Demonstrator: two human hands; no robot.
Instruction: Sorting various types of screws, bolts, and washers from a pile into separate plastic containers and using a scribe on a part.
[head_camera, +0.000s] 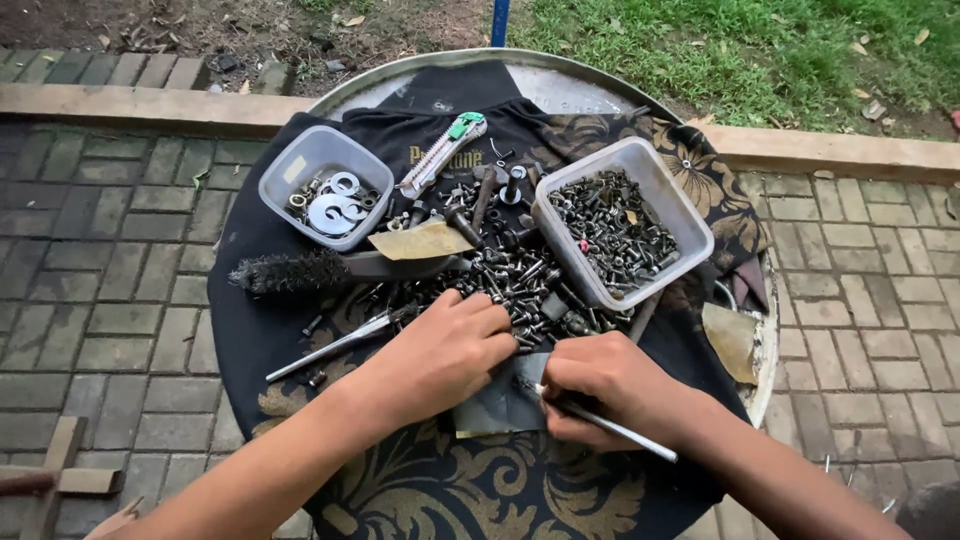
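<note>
Left hand (440, 352) flat, fingers spread loosely over loose bolts and screws (520, 275) heaped on dark patterned cloth (480, 490) — nothing gripped. Right hand (605, 385) closed around thin metal rod (610, 428), pressed onto grey sandpaper sheet (500, 405) (rod tip hidden under fingers). Nearby: wire brush (300, 270), tub of washers (325, 187), tub of screws (620, 232) — utility knife (442, 152) behind.

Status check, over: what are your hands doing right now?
Left hand resting on loose bolts. Right hand gripping thin metal rod. Wire brush lying beside pile.
</note>
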